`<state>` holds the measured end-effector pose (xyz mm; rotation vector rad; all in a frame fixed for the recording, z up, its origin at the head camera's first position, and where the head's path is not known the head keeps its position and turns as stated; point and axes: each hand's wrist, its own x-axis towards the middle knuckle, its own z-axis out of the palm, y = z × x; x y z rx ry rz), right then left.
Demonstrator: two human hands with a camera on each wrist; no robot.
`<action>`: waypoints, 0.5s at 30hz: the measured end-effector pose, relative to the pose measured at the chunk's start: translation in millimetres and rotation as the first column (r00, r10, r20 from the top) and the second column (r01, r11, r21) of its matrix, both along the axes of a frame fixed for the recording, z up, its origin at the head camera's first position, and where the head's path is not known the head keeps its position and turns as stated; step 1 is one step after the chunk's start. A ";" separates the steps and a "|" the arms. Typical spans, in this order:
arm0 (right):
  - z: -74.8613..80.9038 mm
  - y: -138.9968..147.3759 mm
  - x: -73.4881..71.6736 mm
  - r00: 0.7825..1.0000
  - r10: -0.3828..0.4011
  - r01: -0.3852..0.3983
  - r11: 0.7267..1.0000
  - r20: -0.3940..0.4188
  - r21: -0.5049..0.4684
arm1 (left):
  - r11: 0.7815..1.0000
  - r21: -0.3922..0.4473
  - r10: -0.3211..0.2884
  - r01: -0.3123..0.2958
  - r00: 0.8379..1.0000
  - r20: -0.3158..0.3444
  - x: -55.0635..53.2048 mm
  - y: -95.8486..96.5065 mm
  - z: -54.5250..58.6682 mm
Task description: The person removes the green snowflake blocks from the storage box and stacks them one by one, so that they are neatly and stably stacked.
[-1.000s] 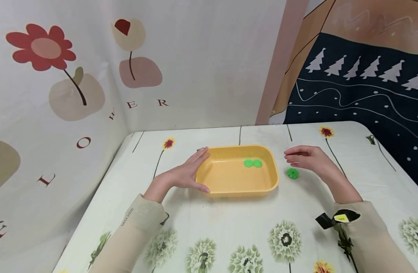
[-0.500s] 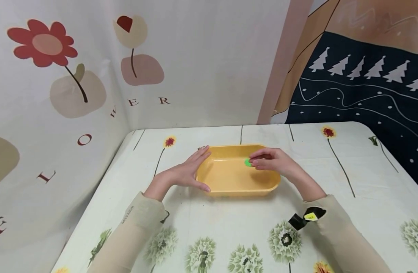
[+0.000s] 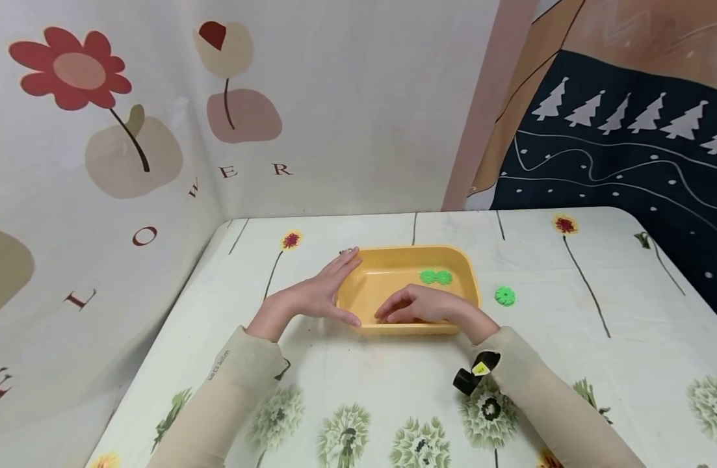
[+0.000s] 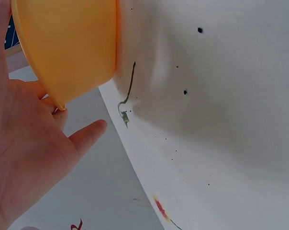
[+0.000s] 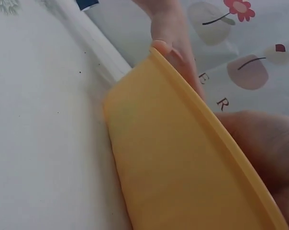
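Note:
A yellow plastic basin (image 3: 393, 329) stands on the table. Inside, toward its back right, lie two green notched discs (image 3: 436, 277) side by side, edges meeting. My left hand (image 3: 317, 296) grips the basin's left end, fingers at the far corner and thumb at the near one. In the left wrist view, some fingers of the left hand (image 4: 29, 139) bend behind the rim of the basin (image 4: 70, 48). My right hand (image 3: 419, 304) reaches into the basin, bent fingers low behind the front wall; whether they pinch anything I cannot tell. The basin's wall (image 5: 173, 158) hides those fingertips in the right wrist view.
Another green notched disc (image 3: 505, 296) lies on the table to the right of the basin. The tablecloth (image 3: 346, 370) is white with printed flowers. Behind and to the left hang printed cloths (image 3: 358, 117) close to the table's edges.
My right hand has moved left from beside the lone green disc, over the paired discs, and down into the basin's front middle. My left hand stays on the basin.

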<state>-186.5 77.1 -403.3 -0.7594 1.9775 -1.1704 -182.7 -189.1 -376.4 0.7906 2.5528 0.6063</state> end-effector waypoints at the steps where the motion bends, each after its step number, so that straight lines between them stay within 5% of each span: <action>1: 0.8 -0.3 0.4 1.000 0.028 -0.027 1.000 -0.014 0.006 | 1.000 0.001 0.000 0.000 1.000 -0.002 0.0 -0.1 0.2; 6: 3.2 1.3 1.4 0.996 0.083 -0.084 0.997 -0.041 0.000 | 1.000 0.000 0.001 -0.001 1.000 -0.001 0.9 0.4 2.6; 15: 0.4 4.3 -2.1 0.997 0.056 -0.057 0.998 -0.047 -0.019 | 1.000 -0.006 0.004 -0.004 1.000 -0.001 1.1 2.2 3.4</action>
